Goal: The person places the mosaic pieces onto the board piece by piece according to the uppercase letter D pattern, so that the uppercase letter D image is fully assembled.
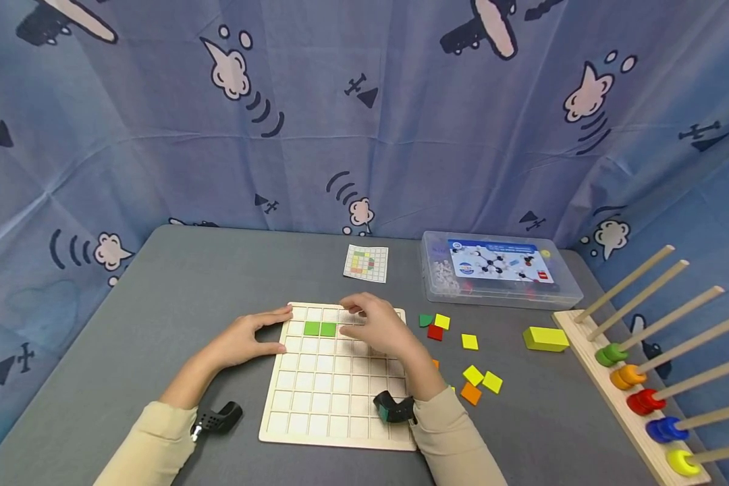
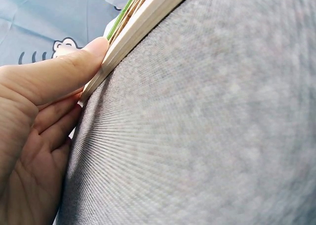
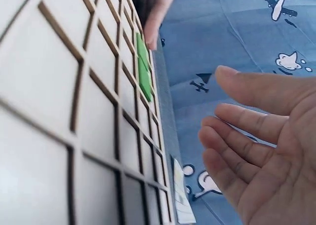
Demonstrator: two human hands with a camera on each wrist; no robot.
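A wooden grid board lies on the grey table, with two green square tiles side by side in its second row from the far edge. My left hand rests against the board's left edge near the far corner, thumb and forefinger spread apart. In the left wrist view the left thumb touches the board's side. Over the board's far right part hovers my right hand, its fingers loosely bent. The right wrist view shows nothing between the right hand's thumb and fingers.
A small pattern card lies beyond the board. Loose yellow, red, orange and green tiles are scattered to the right. Farther right are a clear plastic box, a yellow block and a wooden peg rack with colored rings.
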